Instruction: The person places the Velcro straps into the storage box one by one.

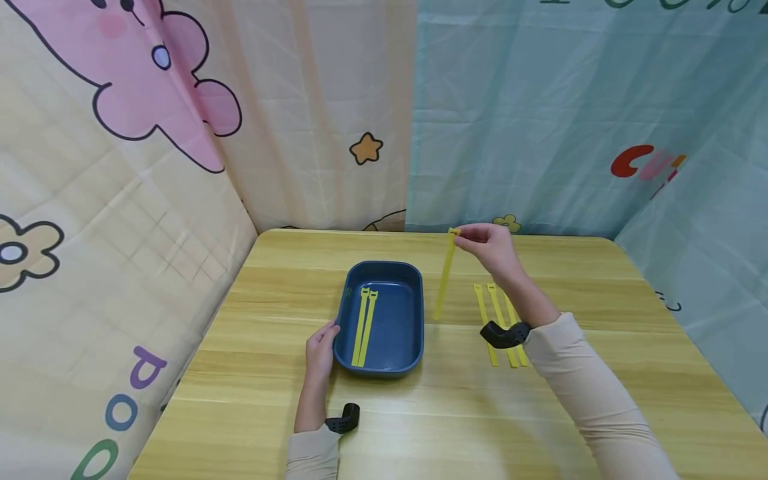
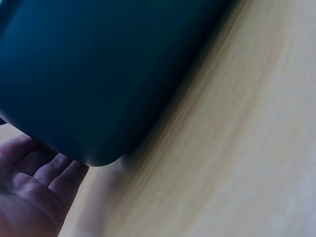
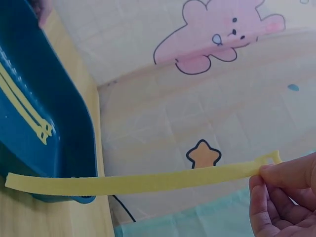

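Note:
My right hand (image 1: pixel 491 250) pinches a yellow hook-and-loop cable tie (image 1: pixel 445 277) by its slotted head, between thumb and fingertips. The strap hangs down in the air just right of a dark blue tray (image 1: pixel 417 353); the right wrist view shows its full length (image 3: pixel 138 185). Two more yellow cable ties (image 1: pixel 363 330) lie side by side lengthwise in the tray's left half. At the tray's left side, my left hand (image 1: pixel 320 350) holds the edge; its fingertips are partly hidden by the tray wall (image 2: pixel 98 89) in the left wrist view.
To the right of the tray, 3 yellow cable ties (image 1: pixel 497 317) lie roughly parallel on the wooden table (image 1: pixel 252 373), partly covered by the right wrist and its black camera (image 1: pixel 505 335). Printed curtains (image 1: pixel 324 120) hang behind the table and along its sides.

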The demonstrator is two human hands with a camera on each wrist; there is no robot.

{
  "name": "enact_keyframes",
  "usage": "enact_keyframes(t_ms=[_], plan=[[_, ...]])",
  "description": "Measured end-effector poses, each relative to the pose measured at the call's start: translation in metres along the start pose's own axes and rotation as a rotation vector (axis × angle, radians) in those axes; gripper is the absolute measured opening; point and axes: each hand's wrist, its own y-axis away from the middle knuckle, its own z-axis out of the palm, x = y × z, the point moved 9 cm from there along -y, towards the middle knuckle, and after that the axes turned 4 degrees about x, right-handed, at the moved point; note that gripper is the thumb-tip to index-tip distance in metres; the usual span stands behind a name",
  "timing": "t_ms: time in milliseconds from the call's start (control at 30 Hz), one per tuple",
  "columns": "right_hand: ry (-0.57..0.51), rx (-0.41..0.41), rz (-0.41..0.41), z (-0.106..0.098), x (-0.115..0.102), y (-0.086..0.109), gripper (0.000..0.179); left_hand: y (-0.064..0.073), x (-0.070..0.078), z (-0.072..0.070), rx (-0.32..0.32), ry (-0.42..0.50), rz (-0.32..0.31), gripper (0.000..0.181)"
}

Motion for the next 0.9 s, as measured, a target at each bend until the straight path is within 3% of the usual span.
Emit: enact_keyframes(t_ms=[200,400,667,900], plan=[[-0.112,0.028,-0.003,0.005,-0.006,0.001,0.028,0.002,0.004,-0.001,-0.006,0.019,-0.031,0.035],[-0.23,-0.002,0.012,0.021,-0.007,0.002,0.029,0.003,0.003,-0.002,-0.011,0.02,-0.043,0.034],[-0.265,-0.045,0.053,0.044,0.008,0.01,0.03,0.003,-0.001,-0.001,0.0,0.005,-0.065,0.035],[-0.311,-0.07,0.108,0.062,0.019,0.014,0.028,0.003,0.002,0.0,-0.009,0.011,-0.047,0.035]])
